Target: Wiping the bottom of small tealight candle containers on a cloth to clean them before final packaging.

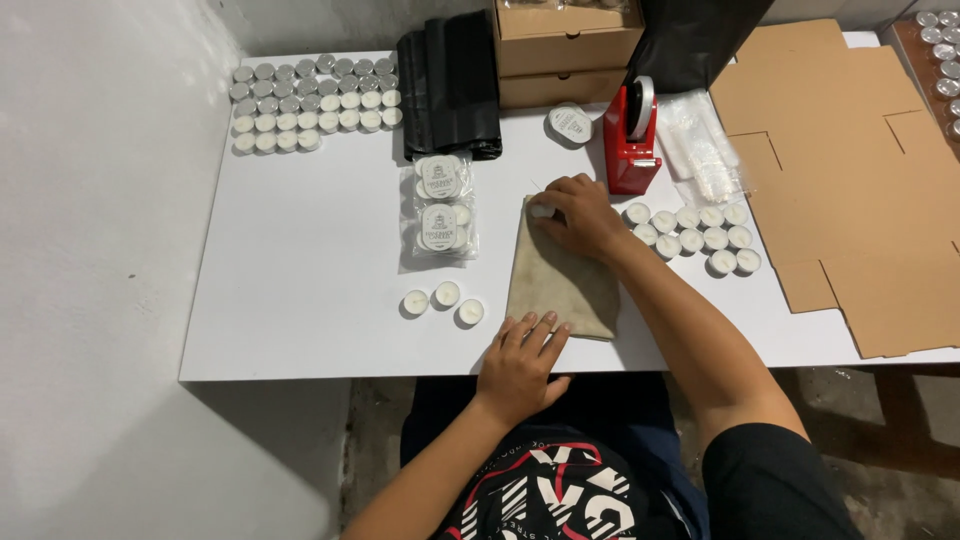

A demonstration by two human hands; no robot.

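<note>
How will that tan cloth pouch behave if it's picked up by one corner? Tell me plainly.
The tan cloth pouch lies flat and creased, so it would probably droop. It looks thin, likely light. The left hand pins its near edge while the right hand works the top, suggesting it slides easily.

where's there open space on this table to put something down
The widest bare patch of the white table lies between the tealight block at the back left, the bagged candle packs and the three loose tealights. Crowded: around the tan cloth, tape dispenser and flat cardboard.
</note>
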